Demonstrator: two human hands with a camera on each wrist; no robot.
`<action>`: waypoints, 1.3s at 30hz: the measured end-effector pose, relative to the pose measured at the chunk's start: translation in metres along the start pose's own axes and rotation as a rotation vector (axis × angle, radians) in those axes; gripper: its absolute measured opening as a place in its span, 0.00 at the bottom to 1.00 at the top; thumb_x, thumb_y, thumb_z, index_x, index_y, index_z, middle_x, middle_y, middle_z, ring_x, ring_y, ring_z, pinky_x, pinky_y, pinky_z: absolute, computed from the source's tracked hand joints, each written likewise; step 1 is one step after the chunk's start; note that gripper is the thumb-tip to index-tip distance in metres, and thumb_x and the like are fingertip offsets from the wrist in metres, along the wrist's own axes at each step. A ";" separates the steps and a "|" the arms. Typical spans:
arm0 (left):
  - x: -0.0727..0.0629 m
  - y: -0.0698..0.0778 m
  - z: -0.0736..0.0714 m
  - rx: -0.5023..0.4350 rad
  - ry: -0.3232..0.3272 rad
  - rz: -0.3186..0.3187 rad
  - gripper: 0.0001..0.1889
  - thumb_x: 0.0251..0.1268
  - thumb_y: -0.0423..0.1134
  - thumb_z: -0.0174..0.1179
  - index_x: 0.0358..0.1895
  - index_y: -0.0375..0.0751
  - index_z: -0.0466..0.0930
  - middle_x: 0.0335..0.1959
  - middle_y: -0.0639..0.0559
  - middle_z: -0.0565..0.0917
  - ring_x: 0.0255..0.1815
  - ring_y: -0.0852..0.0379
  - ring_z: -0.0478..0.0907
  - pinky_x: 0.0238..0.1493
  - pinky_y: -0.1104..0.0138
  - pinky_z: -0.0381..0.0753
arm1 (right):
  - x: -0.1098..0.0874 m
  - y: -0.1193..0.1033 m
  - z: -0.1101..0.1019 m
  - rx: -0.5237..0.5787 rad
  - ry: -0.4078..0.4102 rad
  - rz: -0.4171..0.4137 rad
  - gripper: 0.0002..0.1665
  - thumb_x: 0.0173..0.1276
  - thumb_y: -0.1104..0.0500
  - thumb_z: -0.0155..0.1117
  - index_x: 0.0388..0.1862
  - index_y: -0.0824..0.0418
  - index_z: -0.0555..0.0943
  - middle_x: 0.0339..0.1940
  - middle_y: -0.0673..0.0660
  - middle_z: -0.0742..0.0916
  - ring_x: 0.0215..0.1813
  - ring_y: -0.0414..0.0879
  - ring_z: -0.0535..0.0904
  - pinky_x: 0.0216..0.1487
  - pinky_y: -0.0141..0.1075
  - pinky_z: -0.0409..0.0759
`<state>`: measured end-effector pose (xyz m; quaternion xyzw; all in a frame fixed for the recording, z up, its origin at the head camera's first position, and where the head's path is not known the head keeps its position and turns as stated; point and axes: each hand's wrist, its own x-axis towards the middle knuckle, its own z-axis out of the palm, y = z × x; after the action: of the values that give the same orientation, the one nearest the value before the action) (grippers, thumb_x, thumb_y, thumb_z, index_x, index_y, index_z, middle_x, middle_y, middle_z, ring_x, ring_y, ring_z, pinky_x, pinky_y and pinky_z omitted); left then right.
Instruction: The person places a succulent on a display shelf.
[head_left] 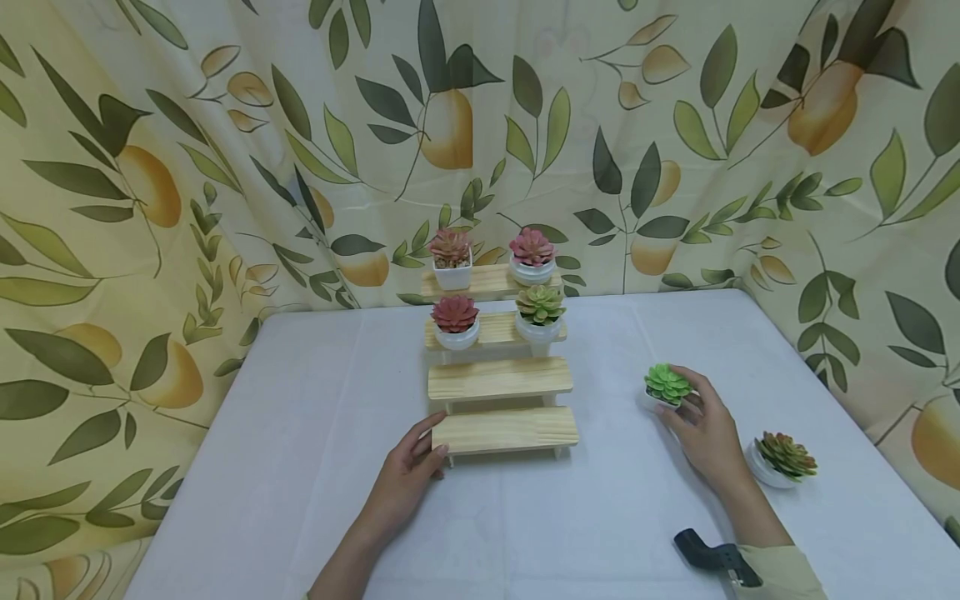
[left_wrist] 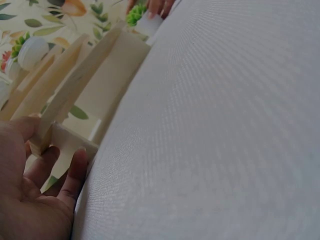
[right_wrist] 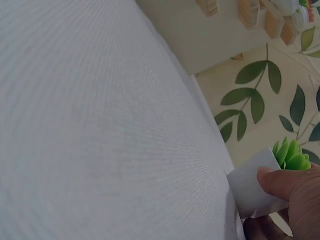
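A stepped wooden plant stand (head_left: 501, 429) stands mid-table; four is several tiers high. My left hand (head_left: 411, 462) grips the left end of its lowest tier, thumb and fingers about the board's end (left_wrist: 46, 131) and its support. My right hand (head_left: 707, 429) holds a bright green succulent (head_left: 667, 384) by its white pot (right_wrist: 256, 186), right of the stand. In the right wrist view, the thumb lies on the pot's side and the pot is at the tabletop. Whether it touches the cloth I cannot tell.
On the upper tiers sit potted succulents: a pinkish-brown one (head_left: 452, 258), a pink one (head_left: 532, 256), a dark red one (head_left: 455, 322) and a pale green one (head_left: 539, 315). A brownish-green succulent (head_left: 784, 457) stands tilted in view by my right forearm. Leaf-patterned curtain (head_left: 525, 125) hangs behind.
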<state>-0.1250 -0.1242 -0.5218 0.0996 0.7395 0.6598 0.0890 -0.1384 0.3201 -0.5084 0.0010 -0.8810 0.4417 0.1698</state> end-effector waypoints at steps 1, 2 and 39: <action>0.000 0.000 0.000 -0.001 -0.001 0.000 0.29 0.78 0.39 0.61 0.78 0.52 0.67 0.69 0.45 0.77 0.51 0.49 0.82 0.45 0.61 0.85 | 0.000 0.000 0.000 -0.004 -0.001 0.002 0.45 0.70 0.72 0.69 0.81 0.52 0.64 0.75 0.66 0.71 0.68 0.70 0.73 0.60 0.26 0.76; 0.000 0.000 0.000 0.000 -0.002 0.001 0.29 0.78 0.39 0.61 0.78 0.52 0.67 0.69 0.45 0.77 0.51 0.49 0.82 0.45 0.61 0.85 | 0.000 0.000 0.000 -0.007 -0.002 0.003 0.45 0.70 0.72 0.69 0.81 0.52 0.64 0.75 0.66 0.72 0.68 0.70 0.73 0.60 0.27 0.76; 0.000 0.000 0.001 0.013 0.014 -0.013 0.28 0.78 0.40 0.61 0.76 0.58 0.69 0.69 0.44 0.77 0.49 0.48 0.82 0.45 0.60 0.85 | 0.003 -0.034 -0.004 0.077 -0.099 -0.075 0.39 0.73 0.63 0.71 0.78 0.53 0.67 0.73 0.60 0.73 0.68 0.63 0.71 0.62 0.20 0.69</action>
<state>-0.1249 -0.1237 -0.5223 0.0907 0.7449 0.6552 0.0874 -0.1346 0.3024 -0.4789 0.0624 -0.8700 0.4680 0.1421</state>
